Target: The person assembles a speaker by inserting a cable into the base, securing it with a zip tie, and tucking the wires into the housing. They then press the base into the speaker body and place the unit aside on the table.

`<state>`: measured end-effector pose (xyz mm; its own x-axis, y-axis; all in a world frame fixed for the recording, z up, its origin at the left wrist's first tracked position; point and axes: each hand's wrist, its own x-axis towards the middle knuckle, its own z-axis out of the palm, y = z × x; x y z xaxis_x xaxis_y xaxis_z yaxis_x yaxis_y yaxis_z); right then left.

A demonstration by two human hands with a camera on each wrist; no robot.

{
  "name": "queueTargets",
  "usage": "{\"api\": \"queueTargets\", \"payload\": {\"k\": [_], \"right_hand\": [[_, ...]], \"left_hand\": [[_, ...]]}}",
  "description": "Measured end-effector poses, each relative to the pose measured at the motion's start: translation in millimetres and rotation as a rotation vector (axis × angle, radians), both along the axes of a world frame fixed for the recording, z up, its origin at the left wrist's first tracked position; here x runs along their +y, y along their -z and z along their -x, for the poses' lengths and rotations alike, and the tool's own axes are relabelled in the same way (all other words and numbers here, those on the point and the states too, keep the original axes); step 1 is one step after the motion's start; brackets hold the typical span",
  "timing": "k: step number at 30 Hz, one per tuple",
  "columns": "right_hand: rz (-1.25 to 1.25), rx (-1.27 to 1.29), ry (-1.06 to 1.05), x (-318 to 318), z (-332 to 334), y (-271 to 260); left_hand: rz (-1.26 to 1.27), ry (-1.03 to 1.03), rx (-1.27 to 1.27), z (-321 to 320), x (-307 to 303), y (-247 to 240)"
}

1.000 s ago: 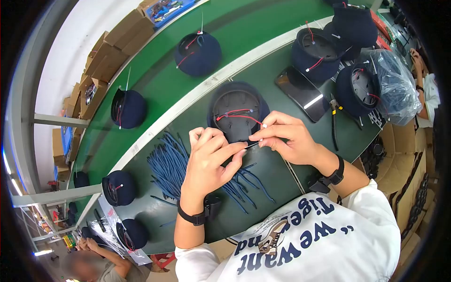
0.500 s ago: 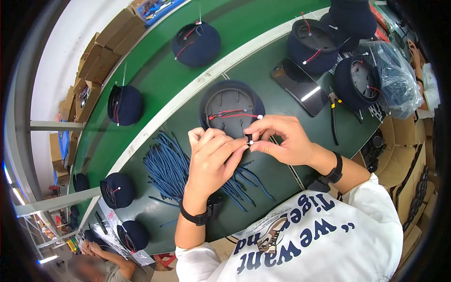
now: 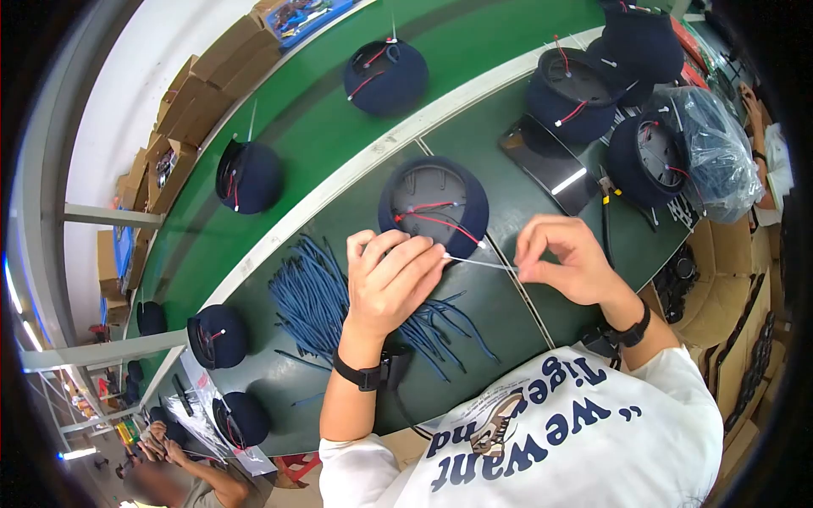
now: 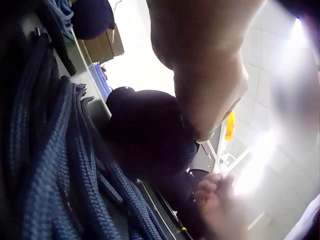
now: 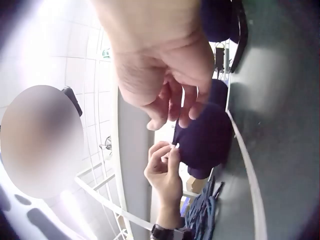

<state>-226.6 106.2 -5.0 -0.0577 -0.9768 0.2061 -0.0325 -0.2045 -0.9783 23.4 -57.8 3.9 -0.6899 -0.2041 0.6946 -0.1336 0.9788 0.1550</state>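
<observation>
A navy round cap-like shell [image 3: 478, 199] lies with its dark hollow inside facing up, red wires [image 3: 442, 223] with small white connectors across its opening. At its near rim my left hand [image 3: 385, 275] pinches the head end of a thin whitish cable tie [image 3: 480, 263]. Off to the right, my right hand [image 3: 563, 258] pinches the tie's far end between thumb and fingers, so the tie runs nearly straight between both hands. Beyond the right hand in the right wrist view, the left hand [image 5: 165, 172] shows at the shell's edge. Blue braided cords [image 3: 305, 296] lie beside my left hand.
Further right lie a black phone-like slab [image 3: 550, 161], pliers [image 3: 605, 212] with yellow-marked handles and more shells [image 3: 572, 102] by a clear plastic bag [image 3: 711, 161]. Across a white rail, shells [image 3: 385, 80] sit on a green belt [image 3: 296, 127]. Another person [image 3: 212, 474] works at lower left.
My right hand has moved from beside my left fingertips out to the right, drawing the tie's length out. The left hand stays at the rim. Shells on the green belt have shifted rightward.
</observation>
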Motion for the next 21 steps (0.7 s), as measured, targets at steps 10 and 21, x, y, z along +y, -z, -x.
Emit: {"api": "queueTargets", "payload": {"k": [10, 21], "right_hand": [[-0.040, 0.420, -0.055, -53, 3, 0], [0.104, 0.692, 0.005, -66, 4, 5]], "left_hand": [[-0.918, 0.171, -0.198, 7, -49, 15], [-0.697, 0.255, -0.030, 20, -42, 31]]}}
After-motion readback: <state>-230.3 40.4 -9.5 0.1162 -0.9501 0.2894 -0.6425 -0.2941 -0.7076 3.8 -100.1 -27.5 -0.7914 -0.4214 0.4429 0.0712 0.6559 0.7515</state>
